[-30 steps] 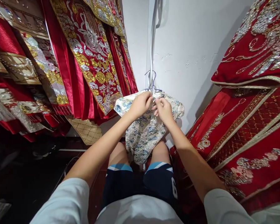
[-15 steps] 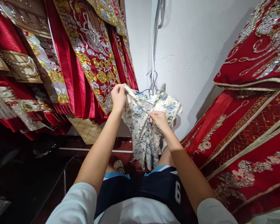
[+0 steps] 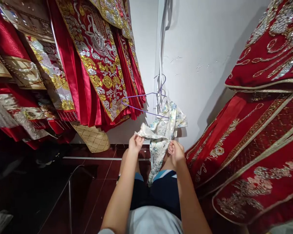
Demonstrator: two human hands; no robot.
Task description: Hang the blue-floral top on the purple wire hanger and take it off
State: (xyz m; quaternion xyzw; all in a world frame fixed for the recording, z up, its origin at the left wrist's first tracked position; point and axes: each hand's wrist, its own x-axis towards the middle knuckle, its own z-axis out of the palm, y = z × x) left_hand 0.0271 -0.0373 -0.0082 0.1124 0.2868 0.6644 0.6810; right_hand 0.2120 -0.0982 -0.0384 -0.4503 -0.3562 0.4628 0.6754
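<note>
A pale garment with a blue and yellow floral print (image 3: 164, 130) droops from the right end of a purple wire hanger (image 3: 139, 104), which hangs by its hook on a white strap against the wall. The hanger's left arm is bare. My left hand (image 3: 135, 143) is closed on the garment's left edge, pulled down below the hanger. My right hand (image 3: 176, 151) is closed on the bunched cloth lower down, in front of my knees.
Red robes with gold and silver embroidery (image 3: 97, 58) hang in a dense row at the left. More red embroidered garments (image 3: 258, 130) crowd the right side. A white wall (image 3: 200, 48) stands behind. Dark red floor tiles (image 3: 100, 165) and a thin metal frame (image 3: 69, 191) lie below left.
The garment has slid off the hanger's left arm, which now shows bare. Both hands have dropped lower, dragging the cloth down with them.
</note>
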